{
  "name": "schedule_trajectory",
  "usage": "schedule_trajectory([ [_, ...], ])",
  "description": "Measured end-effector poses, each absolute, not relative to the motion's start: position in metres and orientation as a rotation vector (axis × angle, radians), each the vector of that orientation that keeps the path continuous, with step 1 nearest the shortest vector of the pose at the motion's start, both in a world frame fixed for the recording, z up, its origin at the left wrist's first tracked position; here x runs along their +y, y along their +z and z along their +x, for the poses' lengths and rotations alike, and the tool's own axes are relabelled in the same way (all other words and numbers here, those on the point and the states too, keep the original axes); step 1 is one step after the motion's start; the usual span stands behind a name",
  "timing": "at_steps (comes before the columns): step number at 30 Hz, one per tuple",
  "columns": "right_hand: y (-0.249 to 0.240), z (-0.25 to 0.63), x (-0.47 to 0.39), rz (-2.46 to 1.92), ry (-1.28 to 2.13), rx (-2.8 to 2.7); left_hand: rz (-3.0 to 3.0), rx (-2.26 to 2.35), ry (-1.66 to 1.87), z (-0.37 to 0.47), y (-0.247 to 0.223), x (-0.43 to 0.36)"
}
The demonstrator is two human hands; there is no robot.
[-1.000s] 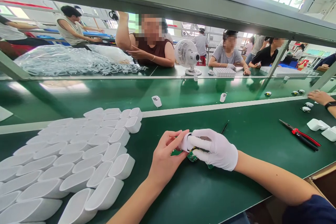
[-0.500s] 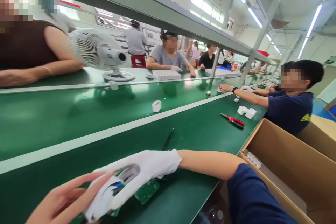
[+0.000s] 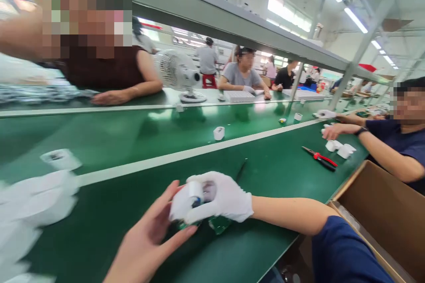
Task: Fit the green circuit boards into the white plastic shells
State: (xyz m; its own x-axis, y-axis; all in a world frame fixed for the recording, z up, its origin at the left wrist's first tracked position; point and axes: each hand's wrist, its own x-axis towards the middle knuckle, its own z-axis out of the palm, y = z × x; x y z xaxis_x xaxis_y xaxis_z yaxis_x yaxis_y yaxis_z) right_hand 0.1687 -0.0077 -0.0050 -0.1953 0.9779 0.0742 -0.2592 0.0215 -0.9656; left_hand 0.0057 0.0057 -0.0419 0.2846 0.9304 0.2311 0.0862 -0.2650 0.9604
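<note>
While the white housing (image 3: 180, 205) is grasped above the green bench (image 3: 275, 181) by the bare left hand (image 3: 153, 225) and the gloved right hand (image 3: 229, 196), it should be kept steady, with the small blue part (image 3: 197, 202) at its right end left unpinched.

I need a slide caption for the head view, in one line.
White case held between a bare left hand and a gloved right hand, above a green bench.

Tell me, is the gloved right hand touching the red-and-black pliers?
Apart. The head view plainly shows bare green tabletop between the gloved right hand and the pliers, which lie farther to the right.
</note>
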Motion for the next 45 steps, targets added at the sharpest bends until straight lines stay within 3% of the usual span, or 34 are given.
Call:
schedule_trajectory([
  [9, -0.021, 0.164, -0.016, -0.826, 1.053, -1.175, 1.355, 0.827, 1.208, 0.012, -0.023, 0.001],
  [16, -0.018, 0.167, -0.022, -0.918, 0.865, -1.42, 1.577, 0.92, 0.977, 0.006, -0.018, 0.001],
  [22, -0.011, 0.173, -0.025, -0.687, 0.672, -1.827, 1.687, 1.069, 1.084, 0.005, -0.016, -0.001],
  [29, -0.012, 0.169, -0.027, -0.694, 0.337, -1.827, 1.769, 1.066, 1.216, 0.005, -0.022, -0.004],
  [45, -0.013, 0.17, -0.025, -0.62, 0.383, -1.825, 2.032, 1.112, 1.498, 0.0, -0.033, -0.004],
])
